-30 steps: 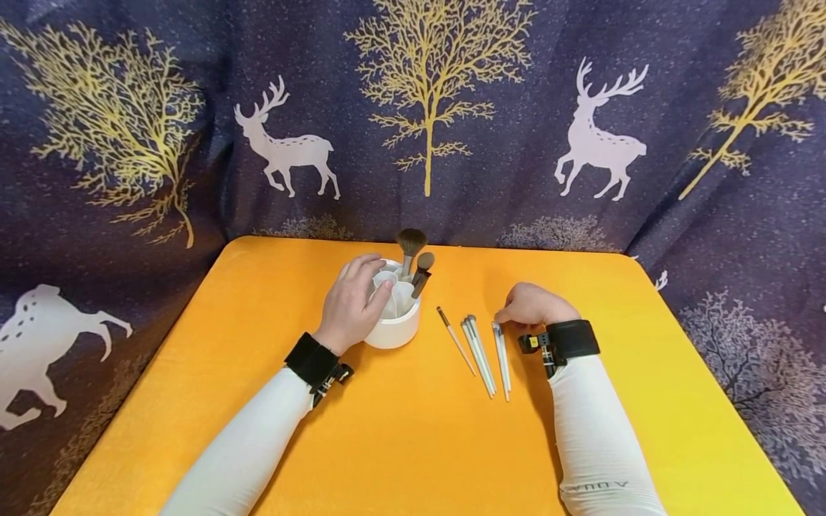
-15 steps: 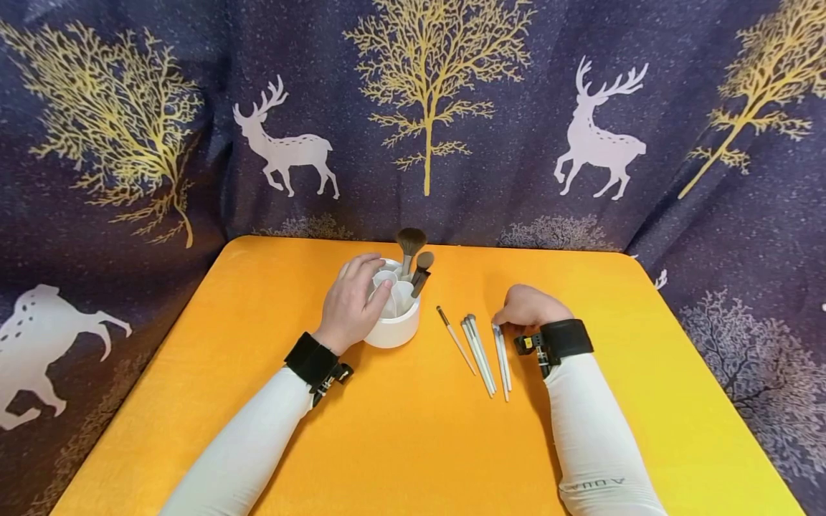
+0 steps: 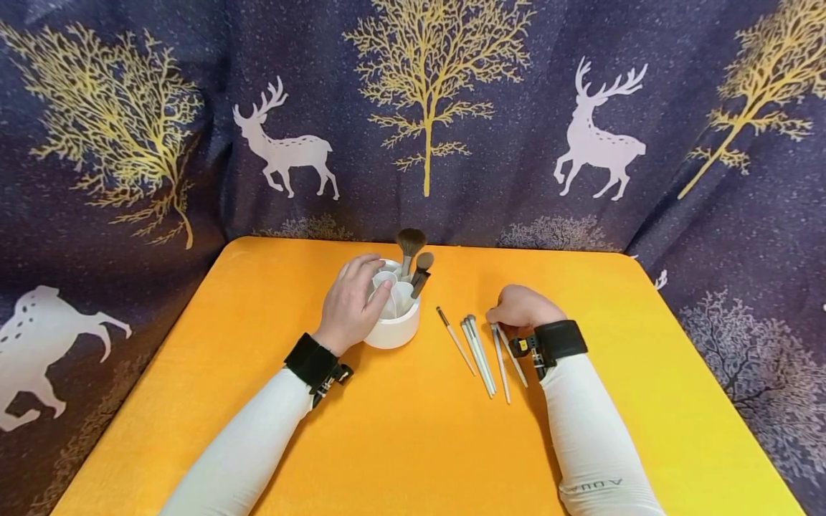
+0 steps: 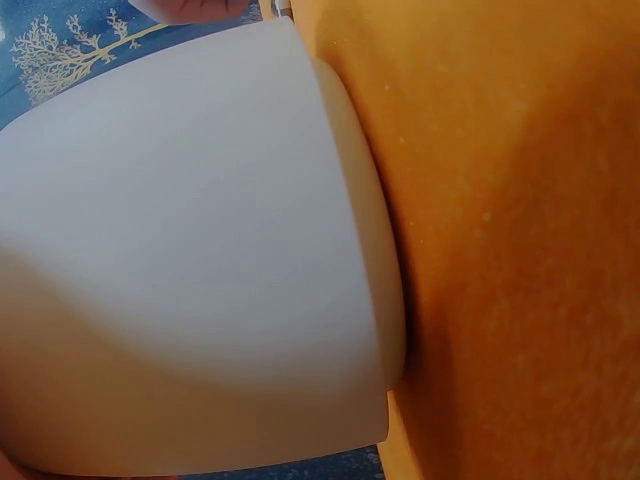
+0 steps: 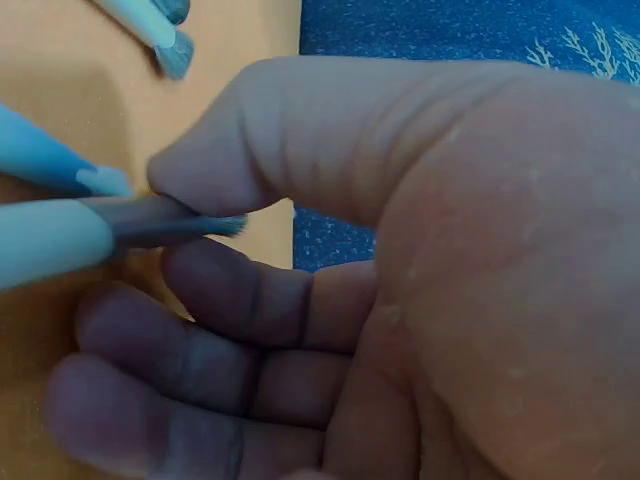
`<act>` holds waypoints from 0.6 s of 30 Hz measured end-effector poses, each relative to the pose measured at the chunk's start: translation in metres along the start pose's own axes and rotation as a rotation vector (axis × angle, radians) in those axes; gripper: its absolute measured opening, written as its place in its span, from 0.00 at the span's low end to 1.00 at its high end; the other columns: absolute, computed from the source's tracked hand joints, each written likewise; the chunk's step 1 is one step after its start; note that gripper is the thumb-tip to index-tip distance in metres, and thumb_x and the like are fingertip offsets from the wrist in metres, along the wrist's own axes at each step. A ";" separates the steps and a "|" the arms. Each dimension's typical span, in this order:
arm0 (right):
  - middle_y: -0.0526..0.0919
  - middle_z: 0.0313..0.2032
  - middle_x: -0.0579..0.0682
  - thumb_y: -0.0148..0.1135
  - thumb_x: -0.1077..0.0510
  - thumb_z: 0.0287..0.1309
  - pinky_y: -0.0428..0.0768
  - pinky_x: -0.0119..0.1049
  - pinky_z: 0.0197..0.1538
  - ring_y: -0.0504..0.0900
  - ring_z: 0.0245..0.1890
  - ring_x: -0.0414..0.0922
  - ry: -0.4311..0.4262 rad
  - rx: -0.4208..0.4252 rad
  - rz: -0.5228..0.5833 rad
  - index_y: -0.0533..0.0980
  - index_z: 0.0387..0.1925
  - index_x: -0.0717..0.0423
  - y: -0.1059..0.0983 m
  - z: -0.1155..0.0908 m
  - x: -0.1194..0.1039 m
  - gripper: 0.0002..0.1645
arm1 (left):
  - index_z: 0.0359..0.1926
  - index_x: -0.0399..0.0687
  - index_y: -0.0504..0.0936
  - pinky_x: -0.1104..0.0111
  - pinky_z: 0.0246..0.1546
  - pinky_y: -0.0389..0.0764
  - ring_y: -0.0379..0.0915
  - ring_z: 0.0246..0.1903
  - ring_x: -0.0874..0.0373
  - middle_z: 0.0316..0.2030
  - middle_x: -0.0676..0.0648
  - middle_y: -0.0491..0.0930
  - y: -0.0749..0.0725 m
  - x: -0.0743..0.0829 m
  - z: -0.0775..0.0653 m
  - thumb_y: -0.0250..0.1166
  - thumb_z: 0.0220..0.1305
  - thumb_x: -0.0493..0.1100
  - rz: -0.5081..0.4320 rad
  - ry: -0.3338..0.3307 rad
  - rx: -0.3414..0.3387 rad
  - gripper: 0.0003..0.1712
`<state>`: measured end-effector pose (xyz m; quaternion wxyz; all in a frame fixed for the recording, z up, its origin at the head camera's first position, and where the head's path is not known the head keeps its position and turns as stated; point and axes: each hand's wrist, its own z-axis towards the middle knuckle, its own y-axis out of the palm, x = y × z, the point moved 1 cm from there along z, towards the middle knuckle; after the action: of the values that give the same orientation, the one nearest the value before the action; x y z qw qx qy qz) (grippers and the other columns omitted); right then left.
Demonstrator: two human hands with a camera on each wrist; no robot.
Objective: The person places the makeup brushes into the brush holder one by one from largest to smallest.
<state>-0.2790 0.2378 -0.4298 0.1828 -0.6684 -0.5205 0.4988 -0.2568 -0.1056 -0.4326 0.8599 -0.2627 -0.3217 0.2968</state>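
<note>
My left hand (image 3: 348, 304) holds the round white makeup brush holder (image 3: 392, 334), thumb and fingers spread over its rim. In the left wrist view the holder's smooth wall (image 4: 200, 220) fills most of the picture. My right hand (image 3: 525, 307) pinches a thin makeup brush (image 5: 50, 240) near its bristle end, between thumb and index finger. The brush's pale handle points back toward the person, slanting low over the table. Another thin brush (image 3: 502, 369) lies close beside it, its head near the fingertips. The right hand's other fingers are loosely curled.
Several pale brushes (image 3: 479, 358) lie in a bundle left of the right hand, and a single slim brush (image 3: 455, 341) lies farther left. A big fluffy brush (image 3: 411, 244) and smaller brushes (image 3: 422, 269) stand in the holder. Behind the orange table (image 3: 387, 444) hangs a dark patterned curtain (image 3: 503, 172).
My right hand has shifted slightly left. One brush of the pair has swung away from the other, its handle end moving right. The left hand and the holder stay in place.
</note>
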 end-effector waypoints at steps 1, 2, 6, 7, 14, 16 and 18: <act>0.66 0.11 0.45 0.58 0.47 0.63 0.63 0.37 0.20 0.60 0.10 0.43 -0.004 0.009 -0.006 0.75 0.15 0.54 -0.001 0.000 -0.001 0.24 | 0.60 0.45 0.76 0.56 0.52 0.73 0.63 0.62 0.53 0.63 0.46 0.70 0.000 0.000 0.000 0.45 0.74 0.62 -0.001 0.001 0.000 0.31; 0.66 0.11 0.45 0.57 0.46 0.64 0.64 0.37 0.21 0.61 0.10 0.43 -0.014 0.019 -0.014 0.75 0.16 0.54 -0.001 0.000 -0.001 0.24 | 0.60 0.45 0.76 0.56 0.53 0.73 0.63 0.62 0.53 0.63 0.46 0.70 0.000 0.000 0.000 0.45 0.74 0.62 -0.002 0.001 0.000 0.31; 0.69 0.12 0.45 0.57 0.46 0.63 0.66 0.38 0.23 0.65 0.12 0.44 -0.038 0.076 -0.027 0.76 0.19 0.53 -0.003 0.000 -0.003 0.21 | 0.60 0.45 0.76 0.56 0.53 0.73 0.63 0.62 0.52 0.63 0.46 0.70 0.000 0.000 0.000 0.45 0.74 0.62 0.000 -0.001 -0.001 0.31; 0.69 0.12 0.46 0.57 0.46 0.63 0.66 0.38 0.23 0.66 0.12 0.44 -0.043 0.083 -0.024 0.76 0.20 0.54 -0.004 -0.001 -0.003 0.21 | 0.60 0.45 0.76 0.56 0.54 0.73 0.63 0.62 0.52 0.63 0.46 0.70 0.000 0.000 0.000 0.45 0.74 0.62 0.001 -0.001 -0.001 0.31; 0.72 0.13 0.49 0.59 0.47 0.60 0.63 0.37 0.20 0.65 0.11 0.45 -0.096 0.161 0.003 0.75 0.21 0.54 -0.004 -0.001 -0.004 0.19 | 0.60 0.44 0.75 0.56 0.54 0.72 0.63 0.62 0.52 0.63 0.46 0.70 0.000 0.001 -0.001 0.44 0.74 0.62 0.000 0.001 -0.001 0.32; 0.72 0.14 0.49 0.59 0.47 0.62 0.62 0.38 0.20 0.64 0.12 0.46 -0.115 0.191 0.016 0.74 0.23 0.54 -0.005 0.000 -0.003 0.18 | 0.60 0.44 0.75 0.56 0.54 0.73 0.63 0.62 0.52 0.63 0.46 0.70 0.000 0.000 -0.001 0.45 0.74 0.62 -0.001 0.005 0.001 0.31; 0.71 0.16 0.50 0.59 0.47 0.63 0.62 0.38 0.22 0.64 0.14 0.46 -0.131 0.228 0.031 0.73 0.25 0.54 -0.006 0.000 -0.003 0.17 | 0.60 0.44 0.76 0.56 0.54 0.73 0.63 0.62 0.52 0.63 0.46 0.70 0.000 0.000 -0.001 0.45 0.74 0.62 0.000 0.007 0.002 0.31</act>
<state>-0.2820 0.2378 -0.4242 0.2157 -0.6172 -0.4610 0.6000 -0.2565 -0.1056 -0.4331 0.8612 -0.2631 -0.3184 0.2962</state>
